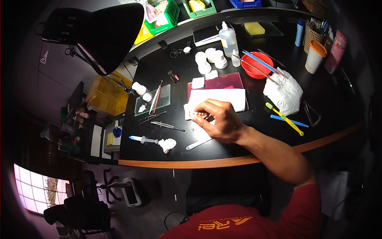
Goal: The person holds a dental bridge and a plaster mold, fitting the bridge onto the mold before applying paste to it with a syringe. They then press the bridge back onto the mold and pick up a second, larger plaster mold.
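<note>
My right hand point(221, 121) reaches in from the right, with thumb and fingers pinched over the white cloth point(223, 98). Something small and pale shows at the fingertips, too bright and covered to make out. Under the cloth lies a dark red board point(236, 81) with two small white pads point(197, 83) on its near-left and back parts. A clear plastic stick point(198, 143) rests just below my hand. Left of it are metal tweezers point(168, 126), a syringe point(143, 139) and a crumpled white wad point(167, 145). My left hand is out of view.
A glass plate point(163, 96) holds thin tools at left, beside the black lamp point(93, 34). White jars point(203, 63), a clear bottle point(228, 42), a red bowl point(254, 73) and a white bundle point(283, 93) stand behind. A yellow toothbrush point(285, 119) lies right, near the wooden edge point(207, 163).
</note>
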A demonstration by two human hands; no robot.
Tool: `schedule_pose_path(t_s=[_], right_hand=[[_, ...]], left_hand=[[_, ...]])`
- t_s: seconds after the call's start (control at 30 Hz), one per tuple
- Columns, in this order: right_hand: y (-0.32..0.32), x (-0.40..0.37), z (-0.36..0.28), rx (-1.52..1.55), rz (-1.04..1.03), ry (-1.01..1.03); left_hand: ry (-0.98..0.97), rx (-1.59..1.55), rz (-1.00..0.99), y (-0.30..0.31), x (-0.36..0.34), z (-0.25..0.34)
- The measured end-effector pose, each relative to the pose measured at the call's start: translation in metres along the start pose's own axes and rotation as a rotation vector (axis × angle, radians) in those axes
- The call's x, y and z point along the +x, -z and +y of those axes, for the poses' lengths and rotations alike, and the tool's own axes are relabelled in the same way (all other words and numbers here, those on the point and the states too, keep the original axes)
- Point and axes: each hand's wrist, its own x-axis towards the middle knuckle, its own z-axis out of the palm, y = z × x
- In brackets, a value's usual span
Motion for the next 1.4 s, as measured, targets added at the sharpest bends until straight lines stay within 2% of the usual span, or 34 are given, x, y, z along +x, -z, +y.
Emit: schedule_pose_path(t_s=[1.0, 1.4], right_hand=[[0.001, -0.001, 0.005, 0.018, -0.032, -0.018], [0.003, 0.001, 0.001, -0.009, -0.023, -0.022]], left_hand=[[-0.041, 0.114, -0.152, 0.054, -0.021, 0.047], [-0.096, 0.183, -0.23, 0.054, -0.04, 0.055]])
